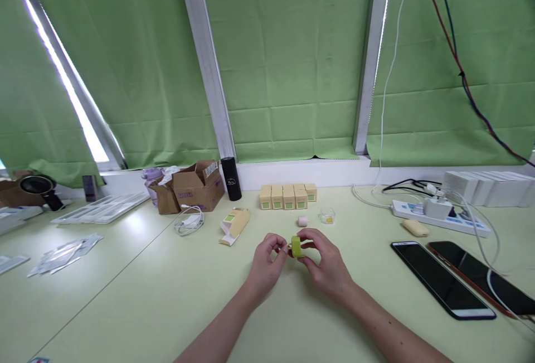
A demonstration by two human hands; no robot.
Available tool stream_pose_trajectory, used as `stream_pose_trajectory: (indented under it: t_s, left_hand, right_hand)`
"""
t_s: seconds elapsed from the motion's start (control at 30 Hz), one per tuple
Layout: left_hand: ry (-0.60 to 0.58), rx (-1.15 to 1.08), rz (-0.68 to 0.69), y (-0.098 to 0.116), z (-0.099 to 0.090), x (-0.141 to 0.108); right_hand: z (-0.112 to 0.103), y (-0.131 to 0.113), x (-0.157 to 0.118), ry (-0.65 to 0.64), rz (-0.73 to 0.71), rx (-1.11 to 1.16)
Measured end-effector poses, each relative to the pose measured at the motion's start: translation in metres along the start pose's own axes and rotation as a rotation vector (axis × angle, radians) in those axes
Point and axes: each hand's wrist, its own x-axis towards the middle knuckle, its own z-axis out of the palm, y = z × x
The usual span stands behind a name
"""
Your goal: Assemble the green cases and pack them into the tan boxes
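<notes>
My right hand [328, 267] holds a small yellow-green case [296, 246] between thumb and fingers, above the pale table. At the case's left side, my left hand [267, 265] pinches a tiny light-coloured part that is too small to make out. Just beyond my hands lies a small pink cylinder [302, 221], with a clear plastic case [327, 216] to its right. Several small tan boxes [277, 197] with green labels stand in a row farther back. An opened tan box [234, 225] rests on the table to the left of my hands.
A cardboard box [199, 185], a black cylinder [231, 178] and a coiled white cable [189, 221] are at the back left. On the right are two phones [443, 279], a power strip [441, 218] with cables, a beige case [415, 227] and white boxes [487, 187].
</notes>
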Motion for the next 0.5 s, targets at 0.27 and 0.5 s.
stream_pose_trajectory:
  t_s: [0.27, 0.5]
  left_hand:
    - [0.01, -0.023, -0.025, -0.0015, -0.0004, 0.0007]
    - [0.013, -0.054, -0.033, -0.0017, -0.0005, 0.0009]
  right_hand:
    - [-0.0019, -0.0001, 0.0018, -0.004, 0.02, 0.014]
    - [-0.0017, -0.0021, 0.0025, 0.034, 0.015, 0.02]
